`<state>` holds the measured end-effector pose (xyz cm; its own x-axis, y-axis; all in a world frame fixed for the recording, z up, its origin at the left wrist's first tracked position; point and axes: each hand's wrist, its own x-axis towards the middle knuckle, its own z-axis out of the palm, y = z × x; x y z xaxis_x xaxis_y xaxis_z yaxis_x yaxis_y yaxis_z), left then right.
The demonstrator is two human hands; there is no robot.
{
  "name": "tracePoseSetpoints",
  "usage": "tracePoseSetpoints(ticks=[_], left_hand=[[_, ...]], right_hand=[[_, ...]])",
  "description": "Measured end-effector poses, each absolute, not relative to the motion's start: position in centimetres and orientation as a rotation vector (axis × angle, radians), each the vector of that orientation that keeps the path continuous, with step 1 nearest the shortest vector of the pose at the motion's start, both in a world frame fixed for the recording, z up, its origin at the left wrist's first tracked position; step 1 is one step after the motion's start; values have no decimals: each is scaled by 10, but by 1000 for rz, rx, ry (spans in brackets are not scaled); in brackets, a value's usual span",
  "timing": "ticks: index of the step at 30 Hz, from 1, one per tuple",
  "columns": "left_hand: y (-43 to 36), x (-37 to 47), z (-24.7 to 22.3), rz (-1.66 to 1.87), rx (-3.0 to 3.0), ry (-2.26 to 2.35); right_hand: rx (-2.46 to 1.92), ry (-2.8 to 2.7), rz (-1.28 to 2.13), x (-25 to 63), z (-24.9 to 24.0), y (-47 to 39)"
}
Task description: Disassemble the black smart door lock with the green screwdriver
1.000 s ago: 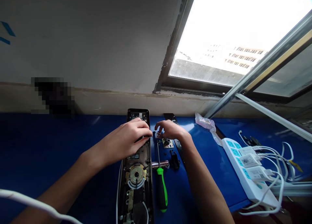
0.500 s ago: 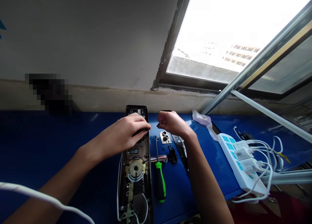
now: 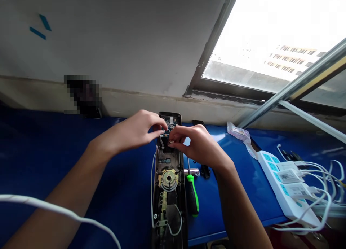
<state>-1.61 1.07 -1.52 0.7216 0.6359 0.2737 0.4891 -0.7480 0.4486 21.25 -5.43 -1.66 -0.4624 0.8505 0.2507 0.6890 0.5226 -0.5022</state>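
Observation:
A long dark lock housing lies open on the blue table, its inner side facing up. A small circuit board sits at its far end, and a round brass-coloured disc at its middle. Over the board's left edge my left hand is closed, thumb and forefinger in a pinch; what is between them is too small to make out. My right hand is closed too, pinching a small dark piece with a pale ring above the housing, just below the board.
A green-and-black screwdriver lies right of the housing, by a shiny cylinder and a black part. Farther right are a plastic bag and a white power strip full of plugs. A white cable crosses the lower left.
My right hand has moved left from above the loose parts to over the housing. My left hand has lifted off the housing's inside, uncovering the board. The view has swung left.

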Motion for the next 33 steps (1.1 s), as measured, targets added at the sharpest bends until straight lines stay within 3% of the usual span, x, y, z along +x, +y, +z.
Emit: tracePoseSetpoints(ticks=[20,33], left_hand=[[7,-13,-15,522,2549,860],[11,-11,-19,630,2587,942]], right_hand=[[-1115,-2302,100,217,-56,-54],[-1045,-2256,160,214,-36,-49]])
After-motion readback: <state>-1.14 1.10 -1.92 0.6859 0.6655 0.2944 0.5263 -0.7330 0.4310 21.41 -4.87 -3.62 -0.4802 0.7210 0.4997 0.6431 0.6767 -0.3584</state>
